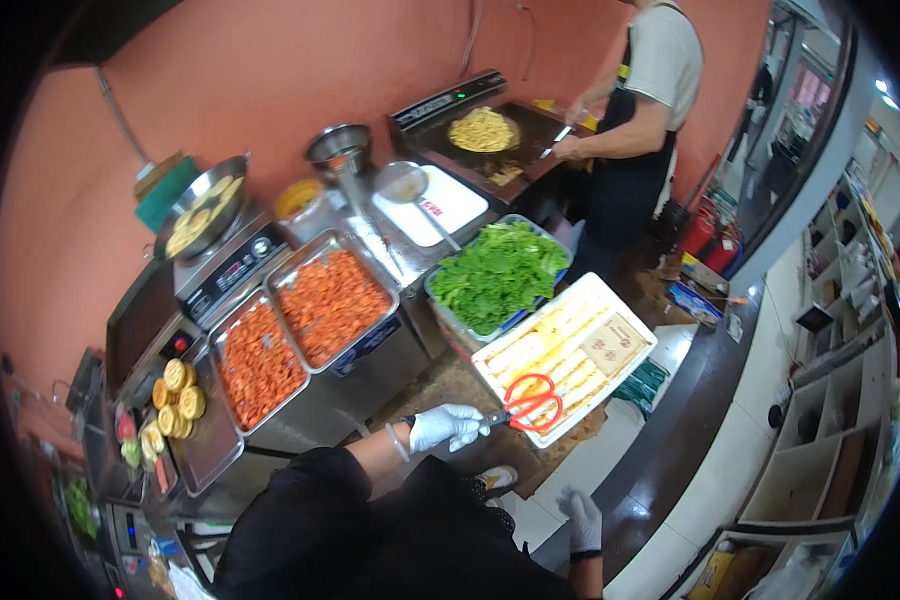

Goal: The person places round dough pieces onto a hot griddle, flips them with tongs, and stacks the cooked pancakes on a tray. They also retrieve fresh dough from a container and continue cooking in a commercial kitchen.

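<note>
My left hand (448, 428), in a pale glove, is closed around the blade end of a pair of scissors (534, 403). Their red loop handles point away from the hand, over the near corner of a white foam box (630, 330). A printed cardboard piece (613, 343) lies on the box. My right hand (582, 517), gloved too, hangs low at the lower right, fingers apart and holding nothing. Beyond the foam box stands a plastic tub of leafy greens (495, 277).
Two steel trays of chopped orange-red food (334, 307) (259, 364) stand left of the greens. Behind them are an induction cooker (229, 274) with a wok (202, 210) and round flatbreads (178, 397) farther left. A co-worker (637, 127) works at a griddle (435, 139). Shelves (817, 450) line the right.
</note>
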Action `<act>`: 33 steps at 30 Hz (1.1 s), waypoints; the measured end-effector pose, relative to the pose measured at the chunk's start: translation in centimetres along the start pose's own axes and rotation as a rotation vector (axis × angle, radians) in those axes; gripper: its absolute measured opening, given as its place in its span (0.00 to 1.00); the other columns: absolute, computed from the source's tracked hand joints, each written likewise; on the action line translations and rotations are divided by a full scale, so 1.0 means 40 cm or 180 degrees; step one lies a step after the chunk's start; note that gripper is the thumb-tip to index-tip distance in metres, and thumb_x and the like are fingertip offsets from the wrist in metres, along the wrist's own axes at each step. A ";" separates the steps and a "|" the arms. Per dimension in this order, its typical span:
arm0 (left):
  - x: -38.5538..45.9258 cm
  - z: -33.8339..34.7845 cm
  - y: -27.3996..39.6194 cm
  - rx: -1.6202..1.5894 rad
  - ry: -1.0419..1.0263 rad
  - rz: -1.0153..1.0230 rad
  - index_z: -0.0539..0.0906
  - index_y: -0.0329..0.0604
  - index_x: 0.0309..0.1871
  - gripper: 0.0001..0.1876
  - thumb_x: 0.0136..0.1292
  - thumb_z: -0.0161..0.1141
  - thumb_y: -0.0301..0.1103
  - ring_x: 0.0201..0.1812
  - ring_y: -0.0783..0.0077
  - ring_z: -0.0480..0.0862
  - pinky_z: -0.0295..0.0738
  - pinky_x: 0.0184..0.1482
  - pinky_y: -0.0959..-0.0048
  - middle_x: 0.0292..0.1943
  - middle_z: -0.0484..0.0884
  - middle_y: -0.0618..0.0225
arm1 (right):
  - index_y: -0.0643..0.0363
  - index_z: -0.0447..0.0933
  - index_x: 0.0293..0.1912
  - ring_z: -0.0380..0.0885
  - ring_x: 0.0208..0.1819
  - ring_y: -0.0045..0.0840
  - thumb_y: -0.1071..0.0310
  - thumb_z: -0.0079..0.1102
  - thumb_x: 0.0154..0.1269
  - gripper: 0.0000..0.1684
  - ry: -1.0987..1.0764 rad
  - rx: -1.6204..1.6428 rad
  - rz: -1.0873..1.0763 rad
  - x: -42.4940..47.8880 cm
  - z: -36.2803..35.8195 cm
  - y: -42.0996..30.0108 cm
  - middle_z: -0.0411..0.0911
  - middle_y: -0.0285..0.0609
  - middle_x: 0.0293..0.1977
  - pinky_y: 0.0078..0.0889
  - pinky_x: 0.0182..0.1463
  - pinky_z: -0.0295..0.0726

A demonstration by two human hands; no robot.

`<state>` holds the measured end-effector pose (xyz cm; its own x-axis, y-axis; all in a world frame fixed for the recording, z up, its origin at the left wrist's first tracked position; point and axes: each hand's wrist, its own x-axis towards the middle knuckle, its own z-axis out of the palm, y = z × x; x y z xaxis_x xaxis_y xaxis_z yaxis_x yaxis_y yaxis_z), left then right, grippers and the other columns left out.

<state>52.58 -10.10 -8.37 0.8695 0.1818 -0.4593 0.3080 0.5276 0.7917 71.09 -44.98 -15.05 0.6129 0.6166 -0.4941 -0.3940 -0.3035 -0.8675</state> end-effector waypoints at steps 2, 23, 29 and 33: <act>-0.115 -0.002 0.000 -0.0293 -0.0103 -0.0125 0.84 0.38 0.52 0.10 0.79 0.55 0.31 0.30 0.81 0.78 0.73 0.30 0.80 0.33 0.82 0.74 | 0.69 0.75 0.66 0.83 0.55 0.30 0.65 0.49 0.82 0.23 -0.0526 0.0189 -0.0317 0.039 0.114 -0.143 0.82 0.50 0.58 0.33 0.63 0.80; -0.473 -0.490 0.099 -0.1081 0.1432 0.1658 0.82 0.31 0.55 0.18 0.78 0.59 0.41 0.29 0.81 0.76 0.72 0.35 0.82 0.31 0.80 0.73 | 0.52 0.74 0.69 0.84 0.42 0.24 0.51 0.64 0.75 0.30 -0.1213 -0.1521 0.0515 0.893 1.196 -0.298 0.85 0.36 0.48 0.34 0.46 0.82; -0.488 -0.596 0.139 -0.1444 0.1522 0.1140 0.83 0.37 0.50 0.13 0.79 0.57 0.39 0.30 0.81 0.75 0.70 0.39 0.81 0.30 0.78 0.75 | 0.54 0.81 0.49 0.79 0.29 0.18 0.53 0.64 0.76 0.15 -0.1423 -0.0625 0.0515 1.006 1.211 -0.185 0.82 0.30 0.34 0.25 0.32 0.79; -0.470 -0.643 0.132 -0.1595 0.1479 0.1090 0.82 0.37 0.51 0.12 0.79 0.57 0.38 0.30 0.80 0.75 0.71 0.38 0.80 0.30 0.78 0.74 | 0.55 0.81 0.47 0.65 0.23 0.14 0.53 0.54 0.82 0.16 -0.1324 -0.0058 0.0831 0.907 1.184 -0.347 0.71 0.24 0.27 0.19 0.28 0.67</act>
<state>27.93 10.61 -5.92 0.5988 0.6750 -0.4312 -0.2579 0.6721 0.6941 66.39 16.01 -18.23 0.1683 0.7551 -0.6336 -0.4838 -0.4968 -0.7205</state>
